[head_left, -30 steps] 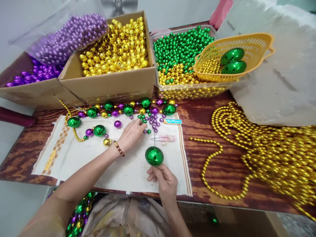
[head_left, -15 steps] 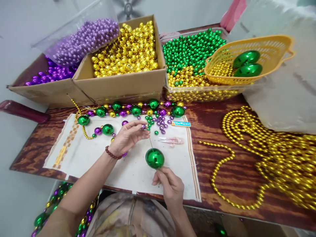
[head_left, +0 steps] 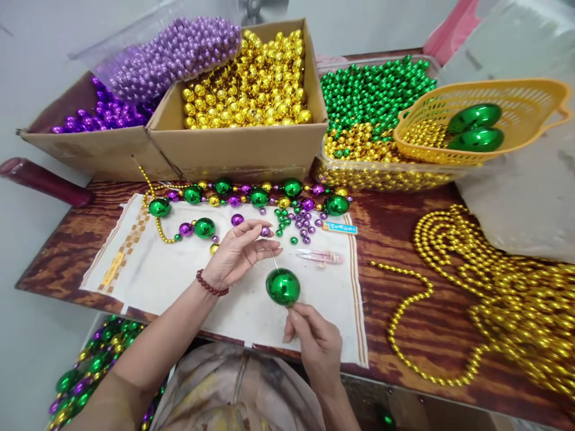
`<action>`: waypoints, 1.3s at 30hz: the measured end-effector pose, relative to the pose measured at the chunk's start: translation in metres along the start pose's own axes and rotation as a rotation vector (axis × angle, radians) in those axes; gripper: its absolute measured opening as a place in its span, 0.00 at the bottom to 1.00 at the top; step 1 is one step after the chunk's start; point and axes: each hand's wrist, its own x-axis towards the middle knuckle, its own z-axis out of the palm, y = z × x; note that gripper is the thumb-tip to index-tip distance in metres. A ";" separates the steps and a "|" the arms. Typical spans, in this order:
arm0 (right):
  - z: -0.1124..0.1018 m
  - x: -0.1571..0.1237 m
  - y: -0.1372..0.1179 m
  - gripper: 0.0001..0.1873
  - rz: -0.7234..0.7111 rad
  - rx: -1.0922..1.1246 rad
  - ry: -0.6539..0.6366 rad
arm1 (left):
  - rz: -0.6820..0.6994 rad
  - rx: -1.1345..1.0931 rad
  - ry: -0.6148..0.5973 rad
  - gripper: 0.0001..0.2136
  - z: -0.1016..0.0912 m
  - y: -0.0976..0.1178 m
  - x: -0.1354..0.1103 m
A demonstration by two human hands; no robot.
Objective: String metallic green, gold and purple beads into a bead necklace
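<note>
My left hand [head_left: 237, 254] pinches a small purple bead [head_left: 265, 231] between thumb and fingertips, right at the tip of a thin needle [head_left: 271, 254]. That needle runs down through a large green ball [head_left: 283, 286], which sits just above my right hand [head_left: 314, 338]. My right hand pinches the needle or thread under the ball. Both hands hover over a white cloth [head_left: 148, 269] on the wooden table. A part-made strand of green, purple and gold beads [head_left: 251, 196] lies along the cloth's far edge.
Cardboard boxes of purple beads [head_left: 90, 120] and gold beads [head_left: 247, 84] stand behind, with a clear tub of green and gold beads [head_left: 372, 102]. An orange basket [head_left: 516, 102] holds two green balls. Pink snips [head_left: 321, 256] lie on the cloth. Gold bead strings [head_left: 494, 287] pile at right.
My left hand picked a small purple bead from the loose ones on the cloth and brought it to the needle tip. The camera shifted, so everything slid right in view.
</note>
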 end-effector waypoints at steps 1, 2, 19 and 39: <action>0.000 0.000 0.000 0.11 0.013 0.001 0.005 | 0.006 0.007 0.006 0.10 -0.001 0.000 0.000; 0.001 0.000 0.000 0.11 0.029 0.005 0.015 | 0.015 0.019 0.014 0.10 -0.001 -0.001 0.000; -0.028 0.035 -0.002 0.16 0.071 0.072 0.276 | 0.082 0.724 -0.225 0.08 0.033 -0.061 -0.005; -0.061 0.050 -0.029 0.17 0.070 0.572 0.459 | 0.102 1.804 -0.664 0.10 0.025 -0.031 0.016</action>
